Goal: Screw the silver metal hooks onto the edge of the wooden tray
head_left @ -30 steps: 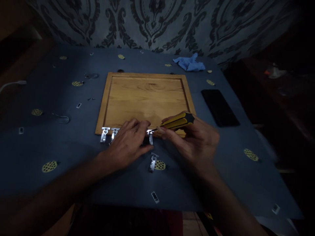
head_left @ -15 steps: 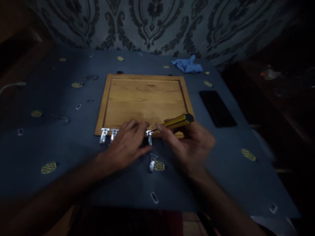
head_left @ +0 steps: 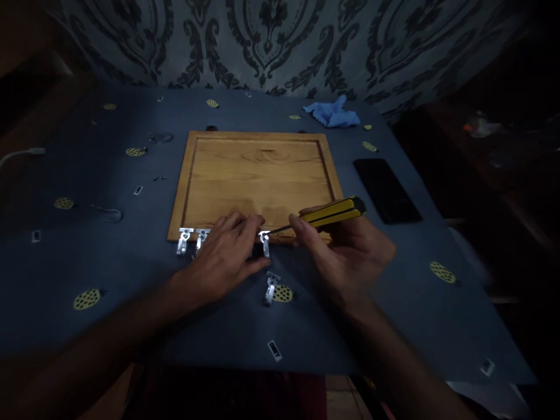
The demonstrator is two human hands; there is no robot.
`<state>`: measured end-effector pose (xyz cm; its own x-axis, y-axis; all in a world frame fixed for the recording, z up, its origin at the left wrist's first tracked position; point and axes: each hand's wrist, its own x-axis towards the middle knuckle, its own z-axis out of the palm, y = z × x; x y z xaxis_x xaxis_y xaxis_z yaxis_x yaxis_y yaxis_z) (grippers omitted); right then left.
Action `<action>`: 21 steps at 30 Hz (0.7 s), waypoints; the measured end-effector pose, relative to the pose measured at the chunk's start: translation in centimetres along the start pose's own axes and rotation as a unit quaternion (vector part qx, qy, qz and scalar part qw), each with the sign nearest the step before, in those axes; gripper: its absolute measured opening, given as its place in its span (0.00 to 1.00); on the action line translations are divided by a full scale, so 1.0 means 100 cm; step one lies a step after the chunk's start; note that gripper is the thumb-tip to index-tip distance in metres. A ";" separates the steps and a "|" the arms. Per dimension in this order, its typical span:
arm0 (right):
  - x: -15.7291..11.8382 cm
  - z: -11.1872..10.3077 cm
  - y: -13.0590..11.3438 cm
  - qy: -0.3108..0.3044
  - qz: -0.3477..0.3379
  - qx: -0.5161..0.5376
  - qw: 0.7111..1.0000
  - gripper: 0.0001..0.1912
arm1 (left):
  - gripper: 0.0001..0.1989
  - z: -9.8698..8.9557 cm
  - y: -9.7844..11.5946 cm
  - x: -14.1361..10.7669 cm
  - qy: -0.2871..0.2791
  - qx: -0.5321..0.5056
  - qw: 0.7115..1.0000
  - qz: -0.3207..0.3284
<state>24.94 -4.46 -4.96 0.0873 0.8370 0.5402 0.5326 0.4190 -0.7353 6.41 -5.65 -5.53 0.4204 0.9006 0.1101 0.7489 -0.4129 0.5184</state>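
A yellow-and-black screwdriver (head_left: 335,212) is gripped in my right hand (head_left: 350,254), its thin shaft pointing left. The tip meets the upper plate of a silver metal hook (head_left: 265,244) on the near edge of the framed wooden board (head_left: 258,181). My left hand (head_left: 225,251) lies over that edge, fingers bent on top and thumb in front, close to the same hook. To its left, two more hooks sit along the edge, one metal hook (head_left: 184,240) fully visible and the other partly covered by the hand. A loose metal hook (head_left: 271,289) lies on the cloth in front.
A black phone (head_left: 387,189) lies right of the board, and a crumpled blue cloth (head_left: 333,112) behind it. Two small screws (head_left: 160,178) and a clear curved piece (head_left: 109,214) are at the left. A white cable (head_left: 26,153) reaches in from the left edge.
My right hand and the screwdriver handle have shifted right, and the handle is turned to a flatter angle. The tip remains at the hook; my left hand stays in place.
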 end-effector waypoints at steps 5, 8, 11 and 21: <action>-0.001 0.001 0.003 -0.015 -0.010 0.003 1.000 0.15 | 0.25 0.000 -0.001 0.000 0.004 0.004 1.000 0.008; 0.001 0.001 0.004 -0.015 -0.029 0.003 0.999 0.15 | 0.24 0.000 -0.001 0.000 0.006 0.005 1.000 0.011; 0.003 0.000 0.003 -0.020 -0.053 -0.009 0.998 0.15 | 0.24 0.000 -0.001 0.000 0.005 0.007 1.000 0.006; 0.003 0.001 0.003 -0.017 -0.088 -0.053 0.995 0.16 | 0.24 0.000 -0.001 -0.001 -0.006 0.009 1.000 0.001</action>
<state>25.06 -4.07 -5.02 -0.0424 0.7660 0.6414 0.6229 0.5222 -0.5824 6.30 -5.65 -5.61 0.4277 0.8983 0.1009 0.7575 -0.4171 0.5023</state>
